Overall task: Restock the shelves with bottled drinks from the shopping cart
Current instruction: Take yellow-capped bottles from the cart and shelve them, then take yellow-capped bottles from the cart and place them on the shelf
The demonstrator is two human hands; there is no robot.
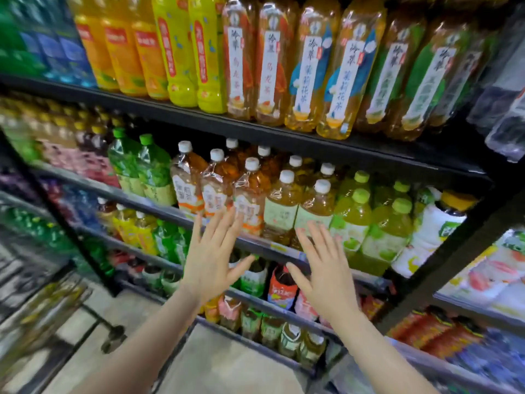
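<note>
While both hands hovered empty, left hand point(211, 258) and right hand point(324, 273) had fingers spread wide before white-capped amber plastic tea bottles point(248, 200) on black metal shelf point(272, 247). Wire shopping cart point(42, 317) lower left, blurred. Risk: careless push could topple front row.

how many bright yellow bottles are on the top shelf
2. The left yellow bottle and the right yellow bottle stand side by side, between the orange drinks and the amber tea bottles. More may sit hidden behind them.
</note>
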